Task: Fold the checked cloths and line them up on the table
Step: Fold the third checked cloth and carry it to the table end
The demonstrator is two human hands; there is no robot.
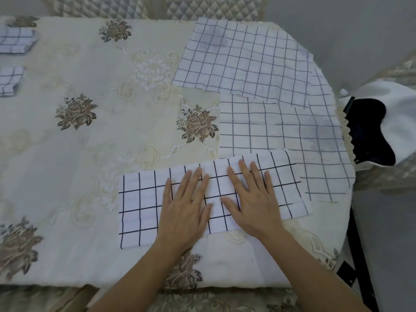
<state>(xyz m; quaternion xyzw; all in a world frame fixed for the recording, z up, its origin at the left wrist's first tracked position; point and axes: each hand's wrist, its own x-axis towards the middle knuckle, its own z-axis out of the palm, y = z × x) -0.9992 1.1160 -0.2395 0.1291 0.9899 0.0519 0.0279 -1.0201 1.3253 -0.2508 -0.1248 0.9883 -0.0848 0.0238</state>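
A white cloth with a dark check, folded into a long strip, lies near the table's front edge. My left hand and my right hand press flat on its middle, fingers straight and spread. Behind it on the right lie unfolded checked cloths: one flat and another farther back, overlapping it. Two small folded checked cloths sit at the far left edge, one behind the other.
The table wears a cream floral tablecloth. A quilted chair back stands behind the table. At the right, a chair holds a white and black item.
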